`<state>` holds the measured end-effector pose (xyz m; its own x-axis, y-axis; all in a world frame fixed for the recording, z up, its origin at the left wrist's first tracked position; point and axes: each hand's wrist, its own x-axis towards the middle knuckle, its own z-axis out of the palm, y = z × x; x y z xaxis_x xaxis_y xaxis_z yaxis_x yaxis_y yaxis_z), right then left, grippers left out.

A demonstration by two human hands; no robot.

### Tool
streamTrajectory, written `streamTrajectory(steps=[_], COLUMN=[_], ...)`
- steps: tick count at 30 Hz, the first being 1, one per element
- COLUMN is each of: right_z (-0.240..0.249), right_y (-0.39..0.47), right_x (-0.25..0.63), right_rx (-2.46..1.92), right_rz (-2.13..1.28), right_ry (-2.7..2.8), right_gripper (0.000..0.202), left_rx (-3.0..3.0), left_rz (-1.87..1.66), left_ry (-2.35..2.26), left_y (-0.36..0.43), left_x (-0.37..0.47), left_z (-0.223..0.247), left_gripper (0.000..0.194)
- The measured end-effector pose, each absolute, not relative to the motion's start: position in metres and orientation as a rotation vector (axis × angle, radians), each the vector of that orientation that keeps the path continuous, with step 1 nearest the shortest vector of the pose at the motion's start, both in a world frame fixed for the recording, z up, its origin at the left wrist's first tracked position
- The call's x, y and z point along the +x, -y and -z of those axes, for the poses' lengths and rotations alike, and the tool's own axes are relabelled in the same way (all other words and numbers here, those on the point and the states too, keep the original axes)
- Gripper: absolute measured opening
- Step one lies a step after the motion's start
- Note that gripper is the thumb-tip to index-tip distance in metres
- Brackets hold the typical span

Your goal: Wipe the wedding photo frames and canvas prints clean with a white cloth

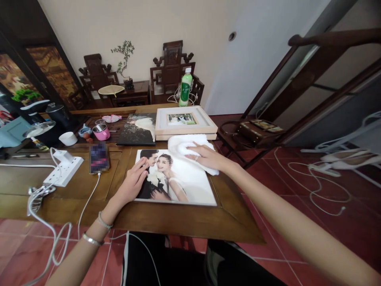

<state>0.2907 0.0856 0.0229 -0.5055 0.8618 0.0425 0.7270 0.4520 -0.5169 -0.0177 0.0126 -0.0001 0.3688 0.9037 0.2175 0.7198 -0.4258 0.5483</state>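
Note:
A photo panel (190, 186) showing a couple lies flat near the front edge of the wooden table (178, 218). My left hand (133, 182) rests on its left edge, fingers stretched out and pointing up and to the right. Over the panel's upper right corner is a folded white cloth (181, 143), partly hanging past the panel's right side. My right hand (205, 157) lies flat on this cloth with its fingers extended. The cloth hides that corner of the panel.
Behind the panel are a dark photo panel (131, 133), light wooden frames (205, 128) and a green bottle (185, 89). To the left sit a phone (99, 158) on a cable, a power strip (64, 172) and a pink cup (101, 133). A chair (235, 139) stands right.

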Motion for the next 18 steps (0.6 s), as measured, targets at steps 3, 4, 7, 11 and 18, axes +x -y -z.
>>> streamTrajectory(steps=[3,4,7,11,18], right_z=[-0.027,-0.028,-0.032,-0.041,-0.069], right_y=[-0.066,-0.054,-0.009,0.053,0.085], right_x=[0.286,0.286,0.286,0.289,0.284], right_rx=[-1.324,-1.279,-1.19,-1.176,-0.983], right_rz=[-0.634,-0.631,-0.65,-0.755,-0.798], right_ry=[2.453,2.482,2.537,2.639,2.845], right_gripper=[0.044,0.041,0.031,0.021,0.028], left_rx=[2.24,2.232,2.234,2.254,2.261], left_rz=[-0.733,-0.74,-0.762,-0.782,-0.761], left_ry=[-1.431,-1.435,-1.433,-1.417,-1.434], left_y=[-0.013,-0.013,-0.014,-0.015,-0.015], left_x=[-0.017,-0.017,-0.017,-0.017,-0.017], left_z=[0.0,0.0,0.003,0.005,0.005], left_gripper=[0.046,0.046,0.046,0.046,0.046])
